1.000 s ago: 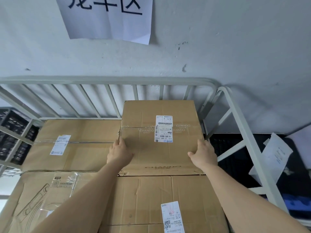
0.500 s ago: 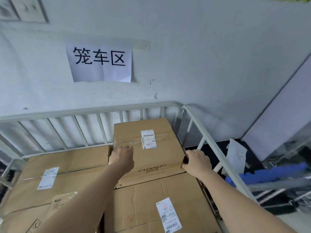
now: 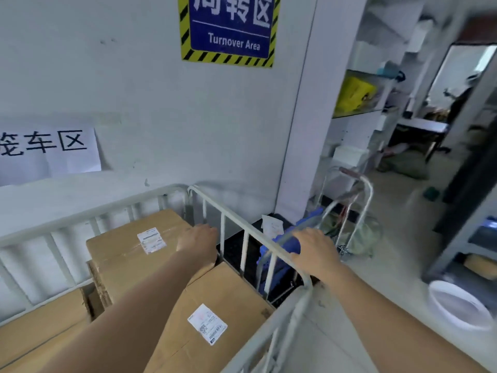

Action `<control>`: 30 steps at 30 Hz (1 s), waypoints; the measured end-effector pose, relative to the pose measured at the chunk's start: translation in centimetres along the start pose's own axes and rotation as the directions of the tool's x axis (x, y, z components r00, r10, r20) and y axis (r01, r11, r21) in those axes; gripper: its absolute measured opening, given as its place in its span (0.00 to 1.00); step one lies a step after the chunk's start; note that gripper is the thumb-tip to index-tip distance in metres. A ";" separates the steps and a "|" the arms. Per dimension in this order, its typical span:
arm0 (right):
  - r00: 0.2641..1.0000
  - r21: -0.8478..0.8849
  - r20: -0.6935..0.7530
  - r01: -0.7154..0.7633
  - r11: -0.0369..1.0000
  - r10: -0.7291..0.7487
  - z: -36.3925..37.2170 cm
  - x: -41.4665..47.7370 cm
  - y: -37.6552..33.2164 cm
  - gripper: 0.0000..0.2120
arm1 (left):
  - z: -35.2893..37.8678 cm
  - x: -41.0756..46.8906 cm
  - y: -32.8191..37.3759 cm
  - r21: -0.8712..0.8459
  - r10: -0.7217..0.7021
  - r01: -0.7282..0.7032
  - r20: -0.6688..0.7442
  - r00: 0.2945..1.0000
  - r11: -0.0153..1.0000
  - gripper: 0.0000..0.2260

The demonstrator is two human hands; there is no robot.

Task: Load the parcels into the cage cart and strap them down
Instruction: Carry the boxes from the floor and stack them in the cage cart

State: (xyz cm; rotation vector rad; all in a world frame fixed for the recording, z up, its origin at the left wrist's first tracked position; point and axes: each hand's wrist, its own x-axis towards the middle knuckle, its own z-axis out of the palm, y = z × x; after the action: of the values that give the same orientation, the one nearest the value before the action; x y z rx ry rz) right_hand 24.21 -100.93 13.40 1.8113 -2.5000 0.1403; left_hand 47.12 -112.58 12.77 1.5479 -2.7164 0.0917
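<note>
Parcels [image 3: 134,246] fill the cage cart [image 3: 233,218]; I judge strapping is left. Right hand [image 3: 314,251] fingers look relaxed, left hand [image 3: 199,240] fingers are hidden.

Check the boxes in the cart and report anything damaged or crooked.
The top box has a ragged lower left edge, with torn corrugated board showing along it. The front box looks a little creased across its top. Nothing is spilled, and both boxes lie flat.
</note>
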 end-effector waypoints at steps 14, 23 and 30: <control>0.868 -0.135 -0.049 -0.496 0.858 0.494 -6.5 -28.7 21.1 0.21 | -4.2 -11.0 29.3 -0.039 0.485 -0.488 -0.068 0.872 0.872 0.14; 0.632 -0.103 -0.025 -0.772 0.627 0.775 -6.7 -50.0 30.5 0.24 | -3.4 -22.1 47.4 -0.024 0.742 -0.743 -0.040 0.670 0.669 0.14; 0.407 -0.110 0.021 -0.907 0.407 0.913 -5.7 -63.2 36.7 0.24 | -1.0 -28.9 61.1 -0.017 0.882 -0.882 0.005 0.471 0.471 0.14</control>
State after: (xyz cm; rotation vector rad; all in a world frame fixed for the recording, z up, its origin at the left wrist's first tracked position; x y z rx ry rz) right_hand 9.02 -29.21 11.53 0.1659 -3.1594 -0.0106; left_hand 9.29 -56.67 9.88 -0.0704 -3.1639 0.0637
